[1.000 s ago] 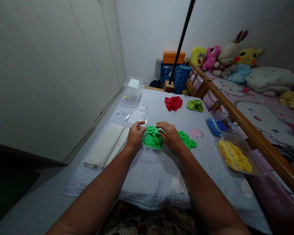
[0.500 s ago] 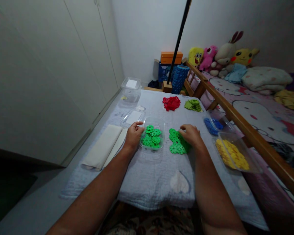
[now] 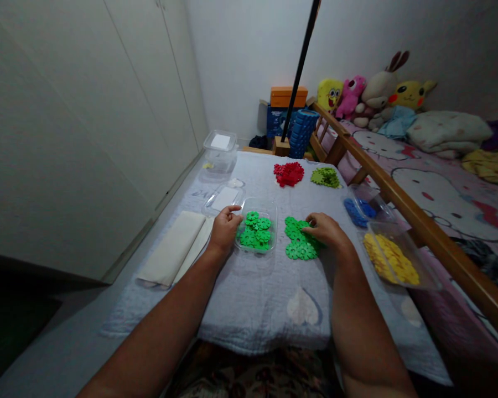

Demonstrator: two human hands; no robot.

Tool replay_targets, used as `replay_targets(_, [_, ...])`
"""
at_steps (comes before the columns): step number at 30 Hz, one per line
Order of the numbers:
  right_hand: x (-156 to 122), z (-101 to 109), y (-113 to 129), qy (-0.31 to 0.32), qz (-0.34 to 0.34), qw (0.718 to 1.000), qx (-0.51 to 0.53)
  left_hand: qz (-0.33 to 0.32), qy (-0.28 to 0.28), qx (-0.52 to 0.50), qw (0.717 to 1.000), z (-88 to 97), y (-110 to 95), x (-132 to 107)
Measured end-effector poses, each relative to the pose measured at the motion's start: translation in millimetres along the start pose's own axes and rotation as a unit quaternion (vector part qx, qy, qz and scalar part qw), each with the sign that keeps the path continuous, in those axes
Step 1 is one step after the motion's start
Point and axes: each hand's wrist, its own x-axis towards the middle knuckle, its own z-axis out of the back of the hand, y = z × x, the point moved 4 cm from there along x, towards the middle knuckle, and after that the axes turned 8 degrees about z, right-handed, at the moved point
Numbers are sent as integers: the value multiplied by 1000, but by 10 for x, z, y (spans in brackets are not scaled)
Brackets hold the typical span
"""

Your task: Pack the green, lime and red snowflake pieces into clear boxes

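My left hand [image 3: 224, 228] pinches the left rim of a clear plastic container [image 3: 275, 226]. Several green flower-shaped plastic discs [image 3: 255, 232] lie in it. On the cloth to its right is a loose pile of the same green discs [image 3: 299, 247]. My right hand [image 3: 323, 228] reaches over the right side of this pile with curled fingers, thumb and fingertips closing on a green disc at its upper edge. The palm and fingers hide part of the pile.
Red discs [image 3: 289, 174] and olive-green discs [image 3: 325, 177] lie farther back. At right, clear containers hold blue discs [image 3: 359, 212] and yellow discs [image 3: 390, 260]. A clear lid [image 3: 224, 198], a folded beige cloth [image 3: 172, 249] and a lidded container [image 3: 221, 149] stand left. A wooden bed rail [image 3: 377, 160] borders the right.
My right hand has shifted slightly at the green pile, its fingers drawing together on a disc. The left hand stays on the container. The whole view has moved a little.
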Motion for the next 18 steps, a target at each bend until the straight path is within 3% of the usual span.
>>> replay_targets(10, [4, 163, 109, -78, 29, 984, 159, -4, -6, 5, 1000, 11, 22, 15])
replay_targets(15, [-49, 236, 488, -163, 87, 924, 334, -3, -2, 2, 1000, 13, 14, 17])
replay_targets(18, [-80, 195, 778, -180, 142, 894, 384, -4, -2, -1, 1000, 12, 9, 14])
